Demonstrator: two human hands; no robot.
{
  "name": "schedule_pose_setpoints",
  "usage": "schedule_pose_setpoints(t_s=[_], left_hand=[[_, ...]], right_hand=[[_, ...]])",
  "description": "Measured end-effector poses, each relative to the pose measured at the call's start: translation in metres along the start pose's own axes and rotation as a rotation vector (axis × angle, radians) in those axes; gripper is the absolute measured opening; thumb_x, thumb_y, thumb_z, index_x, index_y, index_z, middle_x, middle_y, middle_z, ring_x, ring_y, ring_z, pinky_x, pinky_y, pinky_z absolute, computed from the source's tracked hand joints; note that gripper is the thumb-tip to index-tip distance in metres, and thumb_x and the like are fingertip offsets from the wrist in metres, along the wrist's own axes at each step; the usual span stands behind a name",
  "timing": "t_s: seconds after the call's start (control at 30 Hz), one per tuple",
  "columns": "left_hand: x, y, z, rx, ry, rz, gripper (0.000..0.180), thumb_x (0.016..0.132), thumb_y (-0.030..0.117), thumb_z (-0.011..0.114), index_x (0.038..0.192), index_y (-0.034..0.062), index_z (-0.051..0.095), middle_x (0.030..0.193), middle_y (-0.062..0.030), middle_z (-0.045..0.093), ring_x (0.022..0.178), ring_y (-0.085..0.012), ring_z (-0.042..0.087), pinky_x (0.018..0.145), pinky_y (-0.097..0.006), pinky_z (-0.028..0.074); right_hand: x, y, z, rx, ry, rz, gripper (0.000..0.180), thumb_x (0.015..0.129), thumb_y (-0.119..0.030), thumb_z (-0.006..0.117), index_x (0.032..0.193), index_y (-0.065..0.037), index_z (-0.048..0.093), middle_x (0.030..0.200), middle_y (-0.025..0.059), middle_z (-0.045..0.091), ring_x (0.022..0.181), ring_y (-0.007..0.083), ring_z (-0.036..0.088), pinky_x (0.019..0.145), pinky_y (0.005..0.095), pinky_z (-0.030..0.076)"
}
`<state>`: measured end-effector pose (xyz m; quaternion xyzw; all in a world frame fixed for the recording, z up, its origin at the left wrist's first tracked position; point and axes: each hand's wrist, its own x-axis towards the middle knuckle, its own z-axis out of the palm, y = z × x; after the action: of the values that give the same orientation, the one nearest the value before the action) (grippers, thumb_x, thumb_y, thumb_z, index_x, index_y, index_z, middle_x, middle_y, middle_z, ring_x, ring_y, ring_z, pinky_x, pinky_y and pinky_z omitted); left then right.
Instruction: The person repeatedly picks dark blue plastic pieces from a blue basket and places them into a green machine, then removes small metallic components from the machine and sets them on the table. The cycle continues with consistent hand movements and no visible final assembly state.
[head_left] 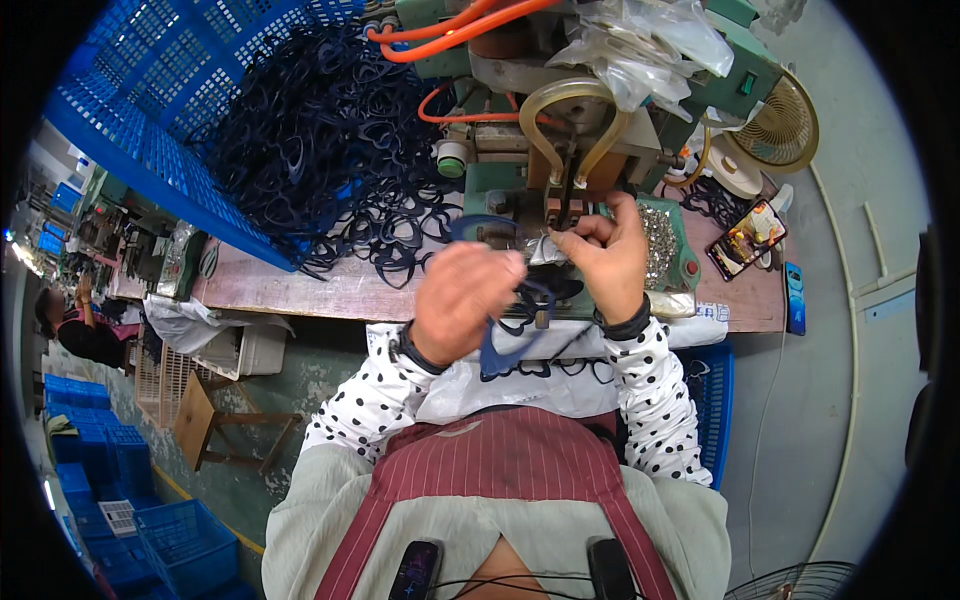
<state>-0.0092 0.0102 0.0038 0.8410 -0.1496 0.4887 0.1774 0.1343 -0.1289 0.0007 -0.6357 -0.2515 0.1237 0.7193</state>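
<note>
My left hand [465,300], smeared by motion, is in front of the bench machine [490,185]. A dark blue loop-shaped frame [500,350], like a spectacle front, hangs from its closed fingers, also blurred. At the machine's working point, under two curved tan hoses [600,150], my right hand [608,262] has thumb and fingers drawn together. What they pinch is too small to make out. A shiny silver piece [545,250] lies just left of its thumb. Beside this hand, a green-edged tray [688,245] holds many small metal parts [658,240].
A large blue basket [130,180] tips dark blue loop frames [320,130] onto the bench [290,290]. A phone [746,240] lies right, another blue phone-like thing [795,300] by the edge. Behind stands a small fan [785,120]. At far left, another person [85,325] sits.
</note>
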Motion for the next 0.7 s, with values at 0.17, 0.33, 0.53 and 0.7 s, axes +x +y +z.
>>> schedule_pose_setpoints(t_s=[0.17, 0.33, 0.53, 0.7], left_hand=[[0.005, 0.014, 0.026, -0.242, -0.233, 0.219, 0.036, 0.083, 0.013, 0.069, 0.116, -0.0005, 0.063, 0.112, -0.0163, 0.066, 0.103, -0.0279, 0.066, 0.09, -0.043, 0.053], [-0.001, 0.009, 0.041, -0.273, -0.241, 0.194, 0.038, 0.081, 0.011, 0.07, 0.117, -0.0011, 0.062, 0.115, -0.018, 0.065, 0.104, -0.0286, 0.065, 0.093, -0.045, 0.052], [-0.007, 0.012, 0.042, -0.274, -0.21, 0.138, 0.042, 0.08, 0.009, 0.072, 0.119, -0.0005, 0.061, 0.116, -0.0184, 0.065, 0.105, -0.0289, 0.065, 0.094, -0.046, 0.052], [-0.007, 0.017, 0.044, -0.303, -0.216, 0.105, 0.045, 0.079, 0.009, 0.072, 0.121, 0.002, 0.061, 0.12, -0.0161, 0.064, 0.108, -0.0276, 0.064, 0.097, -0.047, 0.05]], right_hand=[[0.008, 0.009, -0.024, -0.237, 0.102, -0.093, 0.048, 0.075, -0.006, 0.073, 0.117, 0.0, 0.051, 0.085, 0.0064, 0.07, 0.068, 0.0092, 0.059, 0.063, 0.0234, 0.047], [0.018, 0.08, -0.115, -0.903, 0.496, -0.114, 0.035, 0.078, -0.01, 0.071, 0.112, -0.006, 0.062, 0.087, 0.0106, 0.071, 0.078, 0.0237, 0.067, 0.07, 0.0346, 0.051], [-0.001, 0.092, -0.124, -1.161, 0.238, -0.296, 0.024, 0.075, -0.018, 0.075, 0.095, -0.007, 0.068, 0.103, 0.0105, 0.066, 0.099, 0.0329, 0.057, 0.087, 0.0439, 0.043], [0.002, 0.111, -0.134, -1.216, 0.269, -0.32, 0.013, 0.076, -0.019, 0.073, 0.083, -0.01, 0.069, 0.117, 0.0082, 0.062, 0.11, 0.0325, 0.051, 0.092, 0.0451, 0.038]])
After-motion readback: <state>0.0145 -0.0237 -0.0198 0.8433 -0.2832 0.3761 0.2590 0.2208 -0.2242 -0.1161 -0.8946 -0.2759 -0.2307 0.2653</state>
